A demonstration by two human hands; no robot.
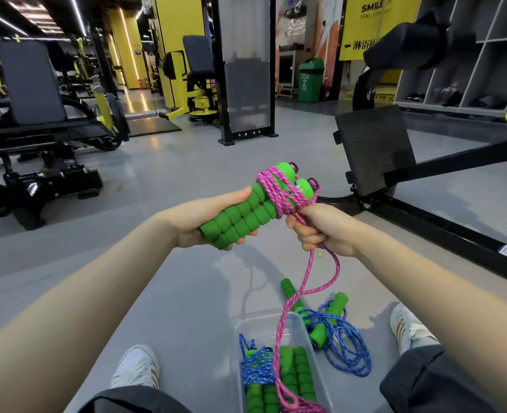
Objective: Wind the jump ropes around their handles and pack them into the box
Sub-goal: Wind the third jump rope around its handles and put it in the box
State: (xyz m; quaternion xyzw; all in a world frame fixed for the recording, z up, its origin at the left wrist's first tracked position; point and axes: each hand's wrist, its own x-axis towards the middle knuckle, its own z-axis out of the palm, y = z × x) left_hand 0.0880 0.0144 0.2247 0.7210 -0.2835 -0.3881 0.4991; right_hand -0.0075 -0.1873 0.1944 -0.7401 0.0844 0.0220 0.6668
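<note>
**A:** What's sitting nearest the camera?

**B:** The clear box, down on the floor. It's holding a wound blue rope, and a loose blue rope is lying just right of it.

**A:** And the hands?

**B:** Higher up. The left hand is gripping the paired green handles, fingers curling round them. The right hand is clenching the pink rope right below the wraps, with the slack trailing down into the box. Gym machines are sitting behind.
</note>
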